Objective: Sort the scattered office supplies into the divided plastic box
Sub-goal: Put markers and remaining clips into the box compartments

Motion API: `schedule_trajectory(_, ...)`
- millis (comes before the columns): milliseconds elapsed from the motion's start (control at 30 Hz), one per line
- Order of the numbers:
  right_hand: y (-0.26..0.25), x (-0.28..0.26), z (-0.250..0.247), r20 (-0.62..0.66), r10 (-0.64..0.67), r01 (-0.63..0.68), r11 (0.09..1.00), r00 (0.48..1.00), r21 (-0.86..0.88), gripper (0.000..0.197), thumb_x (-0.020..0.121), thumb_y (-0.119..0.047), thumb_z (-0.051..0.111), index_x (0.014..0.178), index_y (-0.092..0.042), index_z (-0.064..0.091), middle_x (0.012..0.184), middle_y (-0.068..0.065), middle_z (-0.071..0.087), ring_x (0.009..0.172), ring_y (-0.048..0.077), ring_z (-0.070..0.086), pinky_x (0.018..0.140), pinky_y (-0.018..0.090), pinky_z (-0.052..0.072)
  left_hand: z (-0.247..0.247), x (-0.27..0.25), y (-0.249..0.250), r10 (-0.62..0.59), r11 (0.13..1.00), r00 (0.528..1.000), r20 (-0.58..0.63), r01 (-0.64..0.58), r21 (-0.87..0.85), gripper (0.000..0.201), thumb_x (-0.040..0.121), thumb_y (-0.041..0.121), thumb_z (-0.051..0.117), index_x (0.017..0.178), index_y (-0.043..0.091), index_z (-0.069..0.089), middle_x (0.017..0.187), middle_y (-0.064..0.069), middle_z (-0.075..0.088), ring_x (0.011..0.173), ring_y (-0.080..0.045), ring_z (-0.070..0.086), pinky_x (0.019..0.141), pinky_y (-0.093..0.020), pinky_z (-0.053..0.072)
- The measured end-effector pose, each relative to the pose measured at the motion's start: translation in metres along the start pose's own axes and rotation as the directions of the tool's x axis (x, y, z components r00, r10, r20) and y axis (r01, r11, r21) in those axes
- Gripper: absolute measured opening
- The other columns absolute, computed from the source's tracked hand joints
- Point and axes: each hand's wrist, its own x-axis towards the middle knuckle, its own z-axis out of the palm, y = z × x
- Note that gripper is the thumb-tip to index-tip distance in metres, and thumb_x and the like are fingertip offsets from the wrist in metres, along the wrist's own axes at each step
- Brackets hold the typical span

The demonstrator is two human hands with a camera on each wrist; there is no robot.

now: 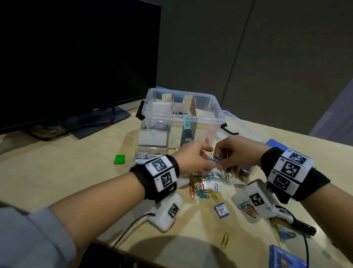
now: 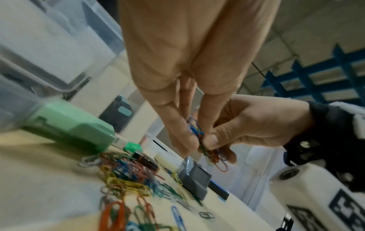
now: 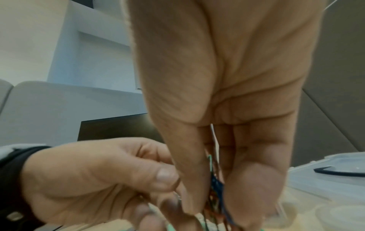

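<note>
The clear divided plastic box (image 1: 172,117) stands at the back of the table, with a few clips and a teal highlighter (image 1: 187,128) inside. In front of it my two hands meet above a scattered pile of coloured paper clips (image 1: 203,188). My left hand (image 1: 206,160) pinches a small bunch of paper clips (image 2: 194,132) between thumb and fingers. My right hand (image 1: 220,161) pinches the same tangled bunch from the other side, and several clips (image 2: 217,156) dangle below it. The right wrist view shows blue and green clips (image 3: 216,182) between my right fingers.
A dark monitor (image 1: 72,51) fills the left. A small clear case (image 1: 152,142) and a green block (image 1: 120,159) lie left of the hands. A small blue staple box (image 1: 221,210), a black marker (image 1: 305,227), a blue case (image 1: 286,267) and the box lid (image 1: 246,126) lie around.
</note>
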Motion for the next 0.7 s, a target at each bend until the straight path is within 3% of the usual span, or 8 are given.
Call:
schedule_trajectory(67,-0.003,0.000,0.001,-0.032,-0.020,0.021,1.000,0.999,0.018,0.015,0.083,-0.014,0.073,0.093,-0.010,0.062,0.076,0.004,0.067,0.048,0.008,0.062,0.051,0.020,0.051,0.002,0.004,0.001,0.004,0.990,0.998,-0.069,-0.014,-0.142,0.028,0.088,0.002,0.067,0.115,0.000,0.062,0.094,-0.023,0.068,0.073,-0.029,0.065,0.073,-0.036,0.056)
schedule_trajectory(167,-0.008,0.003,0.001,-0.102,-0.050,0.058,0.995,0.994,0.081,0.019,0.081,-0.012,0.075,0.094,-0.007,0.063,0.072,0.004,0.066,0.047,0.007,0.060,0.050,0.020,0.050,-0.004,0.008,0.000,-0.025,0.977,0.975,-0.219,-0.023,-0.214,0.013,0.084,0.001,0.072,0.096,-0.001,0.070,0.094,-0.020,0.071,0.087,-0.033,0.071,0.084,-0.045,0.058)
schedule_trajectory(233,-0.013,0.006,0.000,-0.155,-0.077,0.093,0.991,0.985,0.097,0.019,0.079,-0.013,0.077,0.091,-0.009,0.062,0.072,0.005,0.067,0.046,0.007,0.059,0.049,0.021,0.049,-0.012,0.005,0.001,-0.027,0.968,0.969,-0.245,-0.036,-0.250,0.007,0.082,-0.001,0.072,0.089,-0.001,0.070,0.087,-0.017,0.071,0.084,-0.033,0.072,0.082,-0.042,0.059)
schedule_trajectory(367,-0.031,0.014,-0.008,-0.220,-0.152,0.180,0.977,0.964,0.114,0.018,0.080,-0.013,0.076,0.090,-0.011,0.062,0.075,0.008,0.069,0.053,0.013,0.063,0.054,0.028,0.055,-0.038,-0.003,0.006,-0.008,0.939,0.960,-0.280,-0.089,-0.331,0.005,0.085,-0.009,0.065,0.089,-0.007,0.066,0.077,-0.014,0.066,0.060,-0.014,0.068,0.060,-0.019,0.058)
schedule_trajectory(500,-0.060,0.035,-0.024,-0.293,-0.200,0.235,0.968,0.935,0.089,0.020,0.079,-0.014,0.077,0.091,-0.010,0.062,0.073,0.004,0.068,0.058,0.016,0.065,0.063,0.035,0.057,-0.077,-0.005,0.012,0.024,0.946,0.928,-0.373,-0.142,-0.292,0.003,0.084,-0.008,0.066,0.088,-0.007,0.065,0.079,-0.015,0.066,0.060,-0.012,0.068,0.057,-0.017,0.055)
schedule_trajectory(700,-0.111,0.076,-0.049,-0.389,-0.247,0.311,0.944,0.887,0.109,0.015,0.082,-0.013,0.074,0.089,-0.012,0.061,0.073,0.003,0.069,0.052,0.008,0.064,0.052,0.018,0.053,-0.142,0.003,0.021,0.091,0.975,0.848,-0.522,-0.184,-0.128,0.007,0.084,-0.003,0.069,0.091,-0.005,0.068,0.087,-0.021,0.069,0.074,-0.022,0.071,0.068,-0.025,0.059)
